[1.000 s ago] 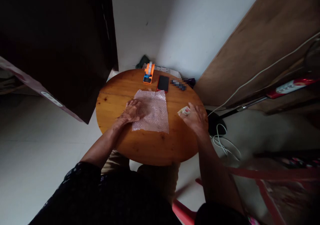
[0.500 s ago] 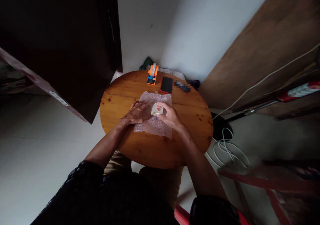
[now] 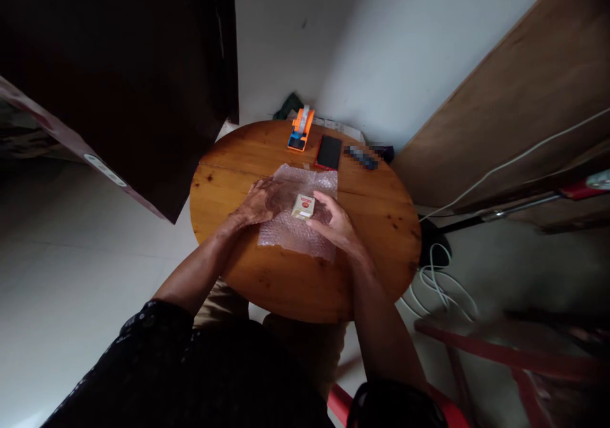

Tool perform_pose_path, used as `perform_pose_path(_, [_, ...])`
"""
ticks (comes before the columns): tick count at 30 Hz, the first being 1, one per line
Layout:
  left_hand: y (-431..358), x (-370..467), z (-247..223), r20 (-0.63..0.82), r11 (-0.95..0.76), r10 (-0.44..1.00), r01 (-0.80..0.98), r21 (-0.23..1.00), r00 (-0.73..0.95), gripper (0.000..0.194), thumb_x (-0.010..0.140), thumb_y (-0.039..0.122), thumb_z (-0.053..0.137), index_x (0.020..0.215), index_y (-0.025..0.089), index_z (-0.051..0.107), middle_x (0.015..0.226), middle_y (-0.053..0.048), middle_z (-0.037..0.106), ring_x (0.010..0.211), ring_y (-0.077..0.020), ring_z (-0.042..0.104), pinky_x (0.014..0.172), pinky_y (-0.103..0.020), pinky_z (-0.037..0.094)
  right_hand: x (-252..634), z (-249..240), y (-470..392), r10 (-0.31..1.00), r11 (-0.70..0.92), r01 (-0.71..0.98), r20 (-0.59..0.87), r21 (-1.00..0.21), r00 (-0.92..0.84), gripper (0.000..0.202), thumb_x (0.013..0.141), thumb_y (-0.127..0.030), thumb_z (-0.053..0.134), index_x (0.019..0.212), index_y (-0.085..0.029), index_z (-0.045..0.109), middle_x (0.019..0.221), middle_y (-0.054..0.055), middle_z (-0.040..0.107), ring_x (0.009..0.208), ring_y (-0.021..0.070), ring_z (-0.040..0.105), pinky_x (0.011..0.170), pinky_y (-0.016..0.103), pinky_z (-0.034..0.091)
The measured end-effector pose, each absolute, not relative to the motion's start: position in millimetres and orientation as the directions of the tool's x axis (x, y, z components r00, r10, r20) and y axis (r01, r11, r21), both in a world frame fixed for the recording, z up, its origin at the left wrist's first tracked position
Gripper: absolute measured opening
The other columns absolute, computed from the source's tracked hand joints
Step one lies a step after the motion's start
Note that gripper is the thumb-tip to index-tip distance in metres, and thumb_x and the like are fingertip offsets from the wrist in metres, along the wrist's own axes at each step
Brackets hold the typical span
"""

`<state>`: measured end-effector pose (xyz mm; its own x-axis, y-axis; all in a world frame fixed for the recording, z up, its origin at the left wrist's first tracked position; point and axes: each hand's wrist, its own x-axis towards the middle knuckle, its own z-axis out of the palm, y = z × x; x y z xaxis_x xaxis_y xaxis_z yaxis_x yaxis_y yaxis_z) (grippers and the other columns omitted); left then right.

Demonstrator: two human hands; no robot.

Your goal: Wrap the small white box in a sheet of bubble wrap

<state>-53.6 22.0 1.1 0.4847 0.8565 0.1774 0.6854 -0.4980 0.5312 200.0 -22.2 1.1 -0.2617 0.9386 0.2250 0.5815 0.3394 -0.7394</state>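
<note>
A small pale box [image 3: 304,206] with red print on top sits on a sheet of bubble wrap [image 3: 298,236], which lies on the round wooden table [image 3: 286,282]. My right hand [image 3: 337,222] is just right of the box, thumb and fingers apart around that side with a gap to it. Flat on the left part of the wrap rests my left hand [image 3: 260,203], its fingers spread and holding nothing.
Along the table's far side are an orange and blue tape dispenser [image 3: 301,128], a dark tablet-like item with red edges [image 3: 328,152] and a blurred dark object [image 3: 361,157]. A white cable [image 3: 431,275] coils on the floor at right.
My right hand has let go of the box and drawn back to the right. The box now stands on the wrap. The whole view has shifted slightly.
</note>
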Motion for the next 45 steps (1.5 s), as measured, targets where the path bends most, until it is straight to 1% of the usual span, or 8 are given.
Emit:
perform_pose_path(13, [21.9,-50.8,-3.5,0.153,-0.539,0.831,0.709,0.455,0.534,0.069,0.079,0.025,0.065,0.145,0.01,0.051,0.152,-0.017,0.049,0.144,-0.0344,0.04,0.123,-0.05,0.029,193.6,-4.8,-18.1,0.939,0.345,0.603,0.253,-0.719,-0.235,0.065,0.079,-0.027,0.063,0.142,-0.02,0.053,0.141,0.012,0.062,0.128,0.0289,0.06,0.111,0.048,0.045])
perform_pose_path(19, [22.3,-50.6,-4.5,0.207,-0.537,0.838,0.696,0.476,0.504,0.062,0.077,0.025,0.063,0.138,0.013,0.059,0.145,-0.012,0.058,0.139,-0.033,0.047,0.121,-0.047,0.034,194.7,40.6,-40.8,0.919,0.392,0.636,0.314,-0.665,-0.238,0.063,0.081,-0.033,0.067,0.142,-0.023,0.053,0.144,0.01,0.059,0.13,0.0298,0.058,0.11,0.048,0.046])
perform_pose_path(23, [24.6,-49.3,-4.5,0.276,-0.547,0.835,0.666,0.506,0.477,0.054,0.076,0.025,0.06,0.129,0.015,0.066,0.135,-0.011,0.065,0.133,-0.0311,0.054,0.118,-0.046,0.039,184.7,63.8,-83.3,0.818,0.559,0.692,0.167,-0.457,-0.551,0.045,0.084,-0.033,0.07,0.128,-0.026,0.064,0.142,0.006,0.06,0.13,0.0295,0.056,0.112,0.046,0.043])
perform_pose_path(27, [22.5,-48.7,3.1,0.334,-0.574,0.817,0.599,0.558,0.471,0.048,0.074,0.024,0.059,0.12,0.018,0.071,0.125,-0.009,0.07,0.125,-0.0292,0.059,0.115,-0.045,0.042,178.8,30.5,-115.1,0.864,0.5,0.848,0.161,-0.174,-0.476,0.022,0.087,-0.021,0.062,0.107,-0.021,0.071,0.135,0.013,0.064,0.121,0.0329,0.06,0.108,0.052,0.042])
perform_pose_path(30, [14.4,-49.8,14.2,0.327,-0.548,0.825,0.513,0.661,0.46,0.044,0.076,0.026,0.06,0.118,0.019,0.071,0.126,-0.009,0.069,0.124,-0.0285,0.06,0.114,-0.044,0.044,181.4,6.0,-119.5,0.873,0.453,0.887,0.244,-0.088,-0.422,0.027,0.092,-0.01,0.048,0.098,-0.021,0.071,0.123,0.011,0.071,0.112,0.0284,0.064,0.107,0.047,0.04])
perform_pose_path(34, [2.1,-56.3,29.7,0.231,-0.403,0.852,0.309,0.861,0.469,0.048,0.085,0.048,0.061,0.12,0.016,0.07,0.128,-0.012,0.067,0.122,-0.0312,0.062,0.106,-0.045,0.049,183.0,20.6,-104.7,0.833,0.45,0.885,0.413,-0.12,-0.368,0.025,0.095,-0.014,0.045,0.095,-0.022,0.069,0.115,0.008,0.074,0.101,0.0252,0.066,0.103,0.042,0.041])
perform_pose_path(39, [-2.3,-64.9,38.6,0.224,-0.318,0.775,0.059,0.946,0.59,0.076,0.085,0.073,0.053,0.138,0.019,0.058,0.128,-0.014,0.068,0.123,-0.0342,0.061,0.106,-0.05,0.048,181.1,58.0,-65.1,0.881,0.364,0.913,0.388,-0.186,-0.272,0.023,0.092,-0.018,0.044,0.084,-0.022,0.065,0.084,0.007,0.073,0.083,0.0257,0.065,0.086,0.04,0.043])
perform_pose_path(45, [6.6,-48.4,18.6,0.15,-0.258,0.892,0.207,0.944,0.427,0.102,0.072,0.074,0.07,0.152,0.019,0.038,0.128,-0.016,0.059,0.119,-0.0294,0.059,0.099,-0.043,0.053,187.6,52.1,-14.3,0.928,0.314,0.869,0.317,-0.382,-0.196,0.018,0.089,-0.026,0.051,0.083,-0.023,0.067,0.075,0.003,0.071,0.068,0.0195,0.062,0.068,0.031,0.043])
